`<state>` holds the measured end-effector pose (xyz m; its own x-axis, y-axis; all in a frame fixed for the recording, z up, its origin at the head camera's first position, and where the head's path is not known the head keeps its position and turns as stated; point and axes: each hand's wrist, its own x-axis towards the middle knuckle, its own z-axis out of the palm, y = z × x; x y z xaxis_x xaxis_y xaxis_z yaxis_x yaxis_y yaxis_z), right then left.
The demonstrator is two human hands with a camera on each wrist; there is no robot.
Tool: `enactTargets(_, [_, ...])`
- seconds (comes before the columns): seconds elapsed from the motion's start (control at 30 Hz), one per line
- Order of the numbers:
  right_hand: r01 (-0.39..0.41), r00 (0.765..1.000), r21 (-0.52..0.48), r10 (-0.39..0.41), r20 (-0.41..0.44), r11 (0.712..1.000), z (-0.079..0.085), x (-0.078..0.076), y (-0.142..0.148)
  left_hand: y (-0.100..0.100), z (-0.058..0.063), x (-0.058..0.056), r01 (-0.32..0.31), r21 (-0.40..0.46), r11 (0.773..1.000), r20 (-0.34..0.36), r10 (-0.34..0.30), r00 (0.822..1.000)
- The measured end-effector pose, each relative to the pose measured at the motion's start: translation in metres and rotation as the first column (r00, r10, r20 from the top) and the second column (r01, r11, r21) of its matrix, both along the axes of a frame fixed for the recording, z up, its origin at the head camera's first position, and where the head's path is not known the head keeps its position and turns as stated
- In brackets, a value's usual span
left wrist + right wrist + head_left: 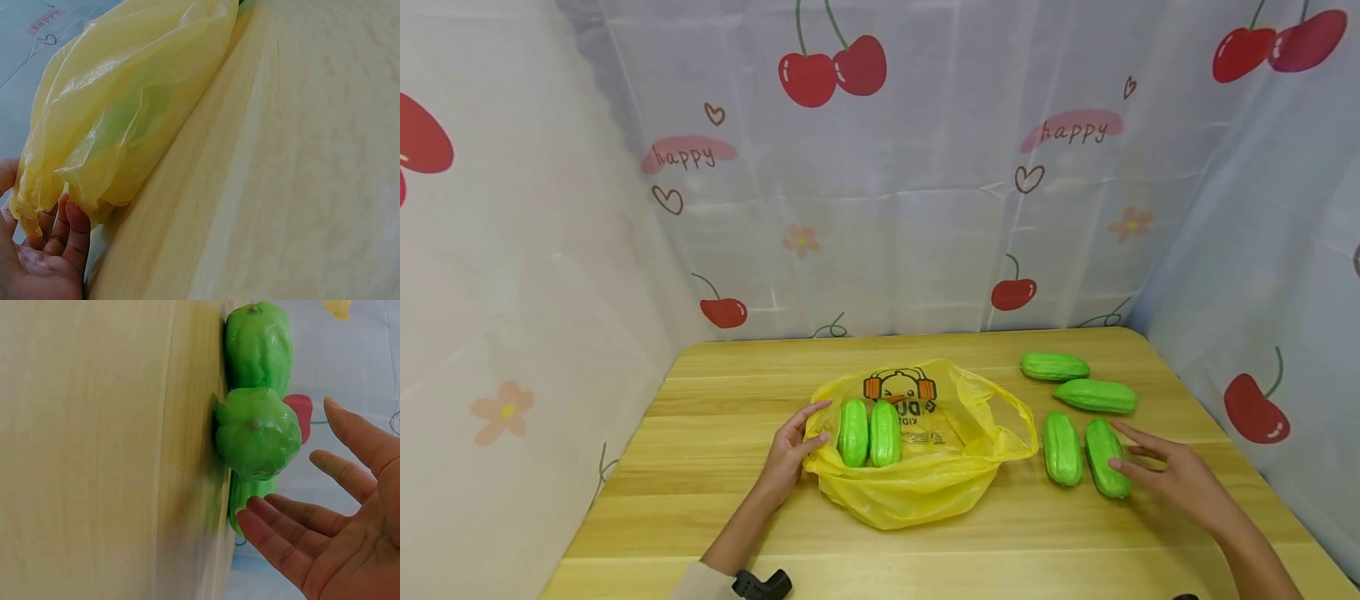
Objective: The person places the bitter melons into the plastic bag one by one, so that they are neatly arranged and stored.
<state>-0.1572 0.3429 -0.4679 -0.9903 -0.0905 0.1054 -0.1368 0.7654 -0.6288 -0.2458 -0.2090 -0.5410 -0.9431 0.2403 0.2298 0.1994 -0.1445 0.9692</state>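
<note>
A yellow plastic bag (910, 492) lies with its mouth spread wide, a cartoon duck print on its inner far side. Two glossy, ridged green cucumbers (885, 433) lie side by side in its left part. My left hand (790, 450) holds the bag's left rim, with the film gathered between thumb and fingers (59, 234) in the left wrist view. To the right of the bag, my right hand (1180, 479) reaches over the rightmost cucumber (1107, 460), thumb and fingers spread apart around its upper right side. Another cucumber (1063, 450) stands parallel just left of it.
Farther back on the wooden table (730, 375) lie two more cucumbers crosswise, one at the back (1055, 367) and one nearer (1096, 396). The bag's handle loop (1026, 421) extends toward the loose cucumbers. A printed curtain (880, 217) hangs behind the table and at both sides.
</note>
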Motion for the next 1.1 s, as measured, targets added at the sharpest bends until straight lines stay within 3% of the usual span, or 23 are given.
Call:
enactTargets(0.4, [-0.026,1.000,0.017,0.026,0.005,1.000,-0.005,-0.006,-0.002,0.000,-0.001,-0.001,0.006,0.010,1.000,-0.010,-0.006,1.000])
enactTargets(1.1, [-0.043,0.995,0.009,0.042,0.091,0.999,-0.010,-0.013,-0.003,-0.001,-0.001,-0.002,0.004,0.002,1.000,-0.001,-0.004,1.000])
